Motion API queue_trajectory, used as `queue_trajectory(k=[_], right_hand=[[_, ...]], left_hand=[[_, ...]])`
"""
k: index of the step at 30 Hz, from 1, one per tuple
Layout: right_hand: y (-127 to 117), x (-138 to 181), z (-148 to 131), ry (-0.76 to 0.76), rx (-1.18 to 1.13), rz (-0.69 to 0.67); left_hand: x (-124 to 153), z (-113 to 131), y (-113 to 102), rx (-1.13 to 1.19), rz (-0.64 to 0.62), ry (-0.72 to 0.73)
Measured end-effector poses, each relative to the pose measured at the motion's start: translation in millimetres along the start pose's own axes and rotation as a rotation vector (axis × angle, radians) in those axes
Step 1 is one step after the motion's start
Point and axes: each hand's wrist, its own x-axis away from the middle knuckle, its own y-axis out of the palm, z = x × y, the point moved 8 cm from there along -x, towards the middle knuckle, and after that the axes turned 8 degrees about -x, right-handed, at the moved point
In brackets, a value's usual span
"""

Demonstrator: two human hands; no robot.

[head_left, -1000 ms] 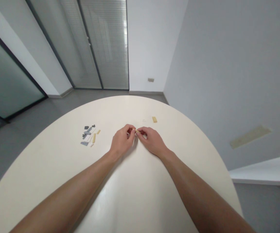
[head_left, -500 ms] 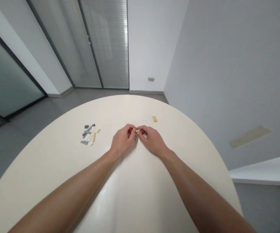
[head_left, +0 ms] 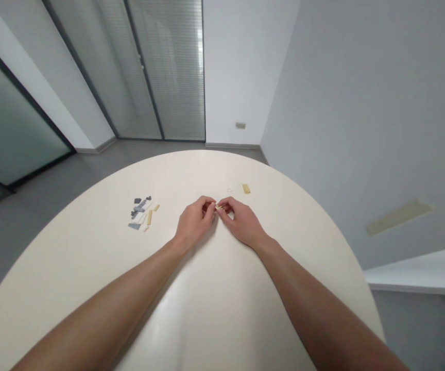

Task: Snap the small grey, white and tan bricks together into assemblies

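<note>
My left hand and my right hand meet over the middle of the white table. Between their fingertips is a small tan building-brick piece, mostly hidden by the fingers. The right thumb and index finger pinch it. The left fingers are closed against its other side. Beyond the right hand lie a flat tan plate piece and a tiny white piece.
To the left of my hands lies a loose group of grey, white and tan brick pieces, among them a tan strip and a grey wedge-like piece. The table's rounded far edge faces a wall and glass panels.
Both hands stay in nearly the same place. The fingertips have shifted very slightly around the small tan piece. The loose pieces have not moved on the table.
</note>
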Motion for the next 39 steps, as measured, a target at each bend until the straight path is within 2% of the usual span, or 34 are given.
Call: queue_trajectory(k=[39], right_hand=[[0.1, 0.2, -1.2, 0.020, 0.012, -0.017]], left_hand=[[0.3, -0.2, -1.3, -0.035, -0.010, -0.032]])
